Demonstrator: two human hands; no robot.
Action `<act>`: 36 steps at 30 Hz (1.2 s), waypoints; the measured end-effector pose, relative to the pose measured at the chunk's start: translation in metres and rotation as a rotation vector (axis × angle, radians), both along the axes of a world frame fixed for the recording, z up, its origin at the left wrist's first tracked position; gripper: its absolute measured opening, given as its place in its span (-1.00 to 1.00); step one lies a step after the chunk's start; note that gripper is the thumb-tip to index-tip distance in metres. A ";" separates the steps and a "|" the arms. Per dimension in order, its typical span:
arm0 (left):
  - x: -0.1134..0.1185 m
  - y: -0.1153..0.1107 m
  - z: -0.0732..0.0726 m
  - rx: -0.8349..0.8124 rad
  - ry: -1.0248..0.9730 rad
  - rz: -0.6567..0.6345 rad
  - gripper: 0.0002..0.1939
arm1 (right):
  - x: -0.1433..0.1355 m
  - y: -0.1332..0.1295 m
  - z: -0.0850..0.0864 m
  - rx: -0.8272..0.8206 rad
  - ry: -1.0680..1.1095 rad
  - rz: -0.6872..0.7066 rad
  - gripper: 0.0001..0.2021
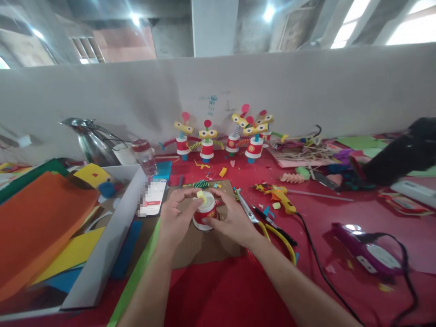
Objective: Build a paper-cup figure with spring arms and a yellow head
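A red-and-white paper cup (pixel 207 213) stands upside down on a brown cardboard sheet (pixel 194 250) in front of me. My right hand (pixel 233 218) is closed on the cup's right side, thumb low on its front and fingers behind the top. My left hand (pixel 179 211) is at the upper left of the cup, its thumb and forefinger pinched on a small yellow paper strip (pixel 200 195) at the cup's top. How far the strip is fixed to the cup I cannot tell. Behind the hands lies a dark green coiled paper spring (pixel 200 184).
Several finished cup figures (pixel 206 144) stand along the wall. A phone (pixel 153 197) and a white box of coloured paper (pixel 112 240) are on the left. To the right lie scissors (pixel 247 206), a yellow glue gun (pixel 281 195) with its cord, and a purple device (pixel 368 250).
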State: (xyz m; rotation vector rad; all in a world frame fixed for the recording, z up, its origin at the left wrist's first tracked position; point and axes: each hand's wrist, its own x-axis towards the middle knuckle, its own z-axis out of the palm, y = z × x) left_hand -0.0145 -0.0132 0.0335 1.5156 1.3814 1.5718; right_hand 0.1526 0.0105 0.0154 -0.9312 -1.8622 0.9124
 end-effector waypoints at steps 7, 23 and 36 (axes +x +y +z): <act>0.002 0.000 0.004 0.000 0.068 0.036 -0.80 | 0.000 -0.003 -0.004 0.056 0.002 0.043 -0.45; 0.002 -0.004 0.005 0.022 0.107 0.063 -0.81 | -0.003 -0.005 -0.008 0.101 0.011 0.018 -0.46; 0.003 -0.006 0.003 0.101 0.156 0.060 -0.81 | -0.002 -0.007 -0.008 0.096 -0.028 0.006 -0.46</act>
